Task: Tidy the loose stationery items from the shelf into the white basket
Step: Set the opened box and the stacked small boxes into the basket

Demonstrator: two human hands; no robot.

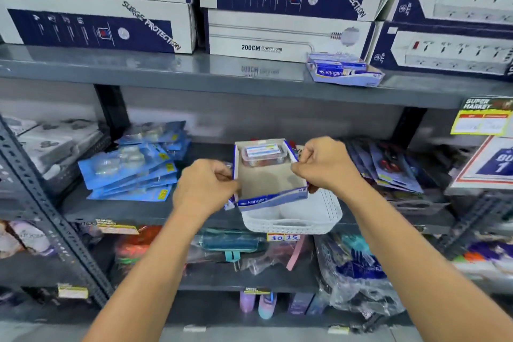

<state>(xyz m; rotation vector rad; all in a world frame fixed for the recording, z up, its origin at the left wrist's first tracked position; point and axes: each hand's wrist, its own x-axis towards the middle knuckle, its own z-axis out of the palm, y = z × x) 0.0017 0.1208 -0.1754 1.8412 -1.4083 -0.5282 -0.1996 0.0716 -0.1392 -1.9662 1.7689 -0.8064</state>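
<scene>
An open blue-and-white Kangaro cardboard tray (268, 184) is held over the middle shelf, with a small clear plastic box (263, 155) of coloured items lying at its far end. My left hand (206, 184) grips the tray's left wall and my right hand (324, 165) grips its right wall. The white perforated basket (308, 216) sits just below and in front of the tray, at the shelf's front edge, partly covered by it. A second Kangaro tray (344, 71) with small blue boxes rests on the upper shelf.
Blue blister packs (133, 166) lie stacked to the left on the middle shelf, dark scissor packs (388, 166) to the right. Large power-strip boxes (286, 33) fill the upper shelf. Pouches and bagged goods crowd the lower shelf (249, 277). A slotted steel upright (41, 203) runs at left.
</scene>
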